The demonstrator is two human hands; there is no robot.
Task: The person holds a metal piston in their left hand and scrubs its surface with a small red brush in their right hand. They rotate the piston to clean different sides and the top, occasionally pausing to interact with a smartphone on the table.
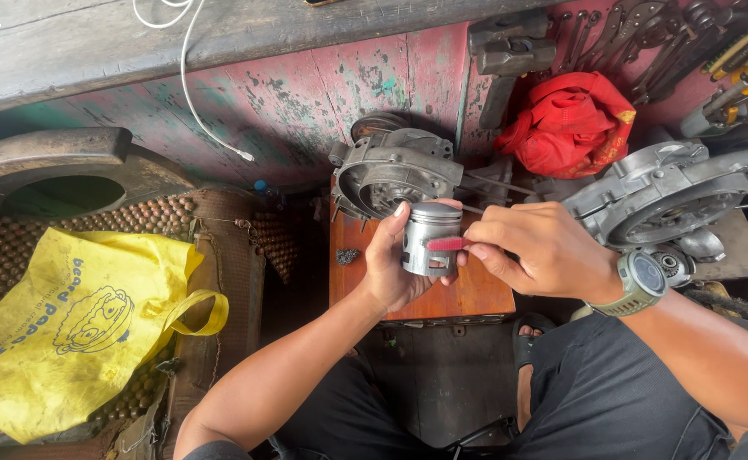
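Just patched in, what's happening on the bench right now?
A seated person holds a metal piston upright in the left hand. The right hand, with a watch on its wrist, presses a small red tool against the piston's side. Just beyond the hands an engine casing sits at the far end of a small wooden stand, and a second casing lies to the right. A yellow bag lies to the left.
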